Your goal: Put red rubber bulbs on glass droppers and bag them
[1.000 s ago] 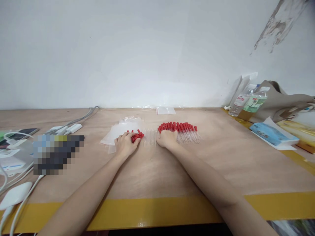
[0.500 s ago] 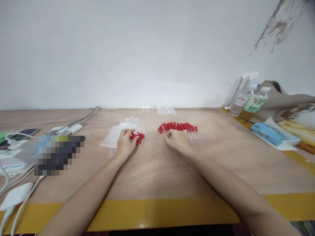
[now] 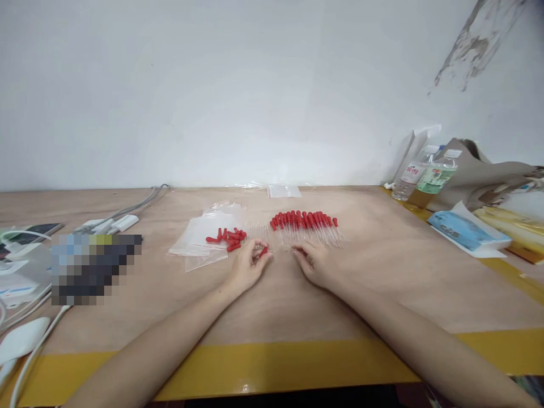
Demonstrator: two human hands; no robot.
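Note:
My left hand (image 3: 250,265) is closed, pinching a red rubber dropper bulb (image 3: 264,251) between thumb and fingertips. Facing it, my right hand (image 3: 313,263) is closed too, with a thin clear glass tube, only faintly visible, at its fingertips. Loose red bulbs (image 3: 233,238) lie in a small heap to the left, partly on clear plastic bags (image 3: 191,233). Behind my left hand, bare glass tubes (image 3: 257,230) lie side by side. Beyond my right hand, finished droppers (image 3: 304,221) with red bulbs form a fanned row.
Another small bag (image 3: 284,192) lies by the wall. At the right stand drink bottles (image 3: 437,178), near a blue tissue pack (image 3: 465,229). Cables, a white charger (image 3: 24,340) and a blurred-out dark object (image 3: 96,272) occupy the left side.
My left hand has left the heap of bulbs and moved right with one bulb. My right hand has drawn back from the dropper row toward me, facing the left.

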